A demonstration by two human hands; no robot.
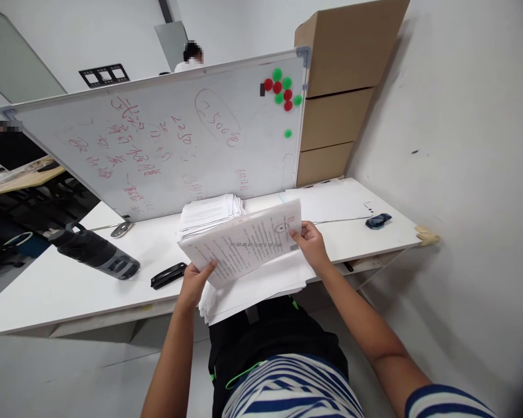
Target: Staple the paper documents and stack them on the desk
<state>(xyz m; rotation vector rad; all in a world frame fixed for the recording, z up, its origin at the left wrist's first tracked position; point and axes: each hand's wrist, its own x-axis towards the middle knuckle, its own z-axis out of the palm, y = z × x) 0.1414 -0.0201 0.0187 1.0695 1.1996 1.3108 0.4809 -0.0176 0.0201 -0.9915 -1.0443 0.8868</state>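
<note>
A printed paper booklet or sheaf [248, 247] is held up and tilted between my two hands. My left hand [198, 280] pinches its lower left edge, thumb on top. At its right edge, my right hand [310, 244] grips it between thumb and fingers. Beneath lies a stack of white paper [257, 287] at the table's front edge. Behind the held sheets stands another thick pile of papers [209, 213]. A black stapler [168, 276] rests on the table just left of my left hand.
A whiteboard [174, 145] with magnets stands across the white table [35, 296]. A dark bottle [98, 252] is at the left, a mouse-like object [121, 229] behind it. Cardboard boxes [335, 122] rise at the back right. A dark blue object [378, 220] lies right. Two people are beyond.
</note>
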